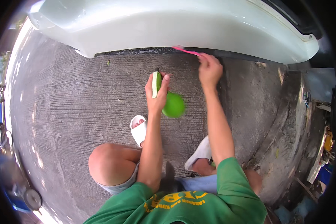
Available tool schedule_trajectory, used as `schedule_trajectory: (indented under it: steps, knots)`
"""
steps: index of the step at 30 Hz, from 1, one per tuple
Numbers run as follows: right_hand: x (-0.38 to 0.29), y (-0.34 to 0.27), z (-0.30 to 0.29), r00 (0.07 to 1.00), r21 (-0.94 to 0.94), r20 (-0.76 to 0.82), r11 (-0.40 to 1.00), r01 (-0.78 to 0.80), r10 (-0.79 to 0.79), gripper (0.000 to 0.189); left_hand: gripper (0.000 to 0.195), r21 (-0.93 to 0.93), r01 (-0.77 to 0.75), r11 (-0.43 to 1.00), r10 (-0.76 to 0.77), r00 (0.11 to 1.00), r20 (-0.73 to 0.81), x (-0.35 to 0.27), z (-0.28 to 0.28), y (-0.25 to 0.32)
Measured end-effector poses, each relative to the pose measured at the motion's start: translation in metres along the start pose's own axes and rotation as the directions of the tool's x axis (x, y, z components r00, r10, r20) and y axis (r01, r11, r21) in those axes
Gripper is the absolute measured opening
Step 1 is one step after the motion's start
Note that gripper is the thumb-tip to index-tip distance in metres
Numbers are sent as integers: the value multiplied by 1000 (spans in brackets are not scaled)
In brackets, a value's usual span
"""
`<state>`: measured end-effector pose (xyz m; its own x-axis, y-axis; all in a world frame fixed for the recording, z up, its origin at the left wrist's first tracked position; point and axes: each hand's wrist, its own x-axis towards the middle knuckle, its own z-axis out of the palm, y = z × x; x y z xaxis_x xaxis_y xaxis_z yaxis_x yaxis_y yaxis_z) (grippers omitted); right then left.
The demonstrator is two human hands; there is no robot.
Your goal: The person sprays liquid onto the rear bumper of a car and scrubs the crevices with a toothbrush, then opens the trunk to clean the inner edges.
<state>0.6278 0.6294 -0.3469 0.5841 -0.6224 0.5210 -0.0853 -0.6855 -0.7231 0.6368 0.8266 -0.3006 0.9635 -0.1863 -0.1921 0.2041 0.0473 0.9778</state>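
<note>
My left hand (157, 91) grips the head of a green spray bottle (173, 105), whose dark nozzle points toward a white car bumper (168, 25). The bottle's round body hangs to the right of that hand. A thin pink brush (189, 51), likely a toothbrush, is pinched in the fingers of my right hand (210, 70). The brush's head meets the dark lower trim (137, 52) under the bumper; blur hides whether it touches. Whitish wet streaks or foam show on the trim left of the brush.
Grooved concrete (100, 92) lies below. My feet in white slides (138, 131) and my bent knee (112, 163) are close beneath my arms. A wheel (32, 198) and blue items stand at the far left. Mixed clutter (327, 142) lines the right edge.
</note>
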Motion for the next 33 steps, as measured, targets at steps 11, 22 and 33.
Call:
schedule_trajectory:
  steps: [11,22,33]
  knots:
    - [17,77,-78,994,27,-56,996,-88,89,12,22,230,-149,962,84,959,271,31,59,-22]
    - [10,69,-29,981,116,70,975,-188,181,13,22,224,-130,966,99,984,145,21,53,-10]
    - [-14,59,12,959,296,-3,916,-271,285,14,24,337,-51,940,8,992,128,-2,32,-15]
